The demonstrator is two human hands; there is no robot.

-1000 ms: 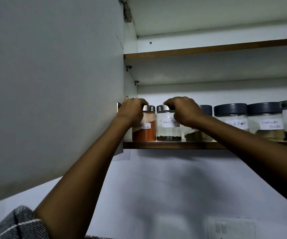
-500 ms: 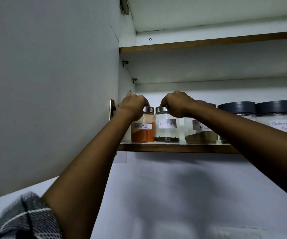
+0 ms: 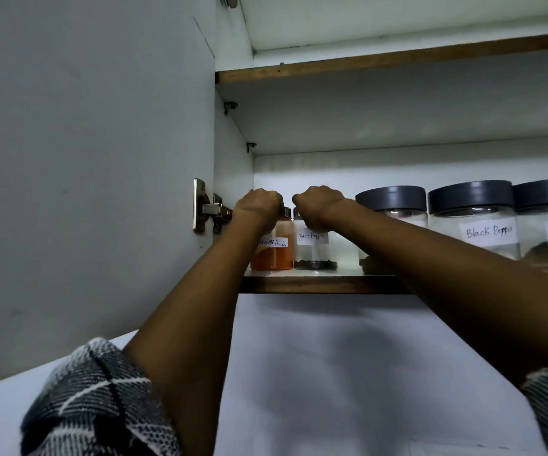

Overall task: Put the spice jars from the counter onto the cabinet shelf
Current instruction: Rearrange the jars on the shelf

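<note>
At the centre of the frame, on the left end of the lower cabinet shelf [image 3: 331, 284], two small spice jars are standing upright side by side. The chilli powder jar [image 3: 274, 255], holding orange powder, is sitting nearest the cabinet's side wall, and the small black pepper jar [image 3: 313, 251], with dark grains at its bottom, is standing just to its right. The left hand [image 3: 257, 207] is curling over the silver cap of the chilli powder jar, grasping it from above. The right hand [image 3: 318, 205] is clenching round the top of the small black pepper jar in the same way. Both forearms are reaching up from the lower corners of the frame, with plaid sleeves [image 3: 101, 403] pushed back.

To the right along the same shelf, larger clear jars with dark grey lids [image 3: 391, 197] are lining up, one labelled black pepper [image 3: 473, 225] and another with a label cut off by the frame edge. At left, the open cabinet door [image 3: 84, 159] is filling the frame, its metal hinge [image 3: 208, 209] showing just beside the left hand. An upper shelf [image 3: 397, 60] is running across the top.
</note>
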